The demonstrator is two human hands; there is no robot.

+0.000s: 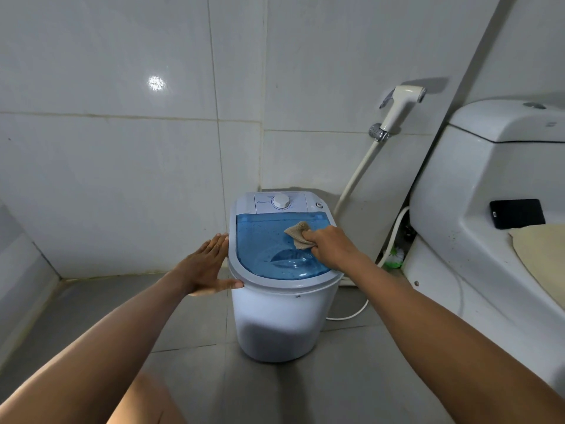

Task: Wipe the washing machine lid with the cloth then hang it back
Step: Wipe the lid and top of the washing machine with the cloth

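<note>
A small white washing machine [281, 319] stands on the floor in the corner, with a translucent blue lid [263, 249] on top and a white dial at the back. My right hand [331, 247] presses a crumpled beige cloth [299, 234] onto the right rear part of the lid. My left hand [209, 264] lies flat with fingers apart against the machine's left rim, its thumb on the front rim. Small droplets or specks dot the lid.
A white toilet [489, 209] stands at the right with a black phone [517, 213] on its ledge. A bidet sprayer [400, 108] and its hose hang on the tiled wall behind. A white cable lies on the grey floor. My knee shows at the bottom.
</note>
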